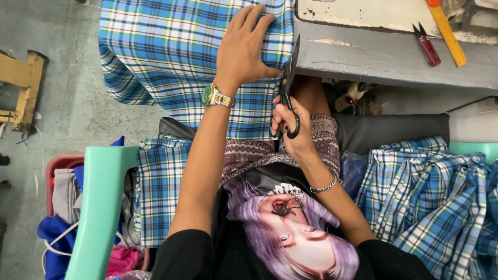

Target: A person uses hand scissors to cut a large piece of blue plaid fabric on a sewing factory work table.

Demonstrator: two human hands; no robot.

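My left hand (245, 46) lies flat on a blue, white and green plaid cloth (171, 46) that hangs over the edge of a grey worktable (384, 57). A green-faced metal watch sits on that wrist. My right hand (293, 132) grips black scissors (288, 88) by their handles. The blades point up along the cloth's right edge, beside my left thumb. A chain bracelet circles my right wrist. My lap, in patterned fabric, shows below the hands.
Small red snips (428, 46) and a yellow ruler (447, 32) lie on the table's right part. More plaid cloth (436, 202) is piled at the right, another piece (158, 192) at my left. A mint plastic chair back (101, 207), a basket of fabrics and a wooden stool (23, 88) stand left.
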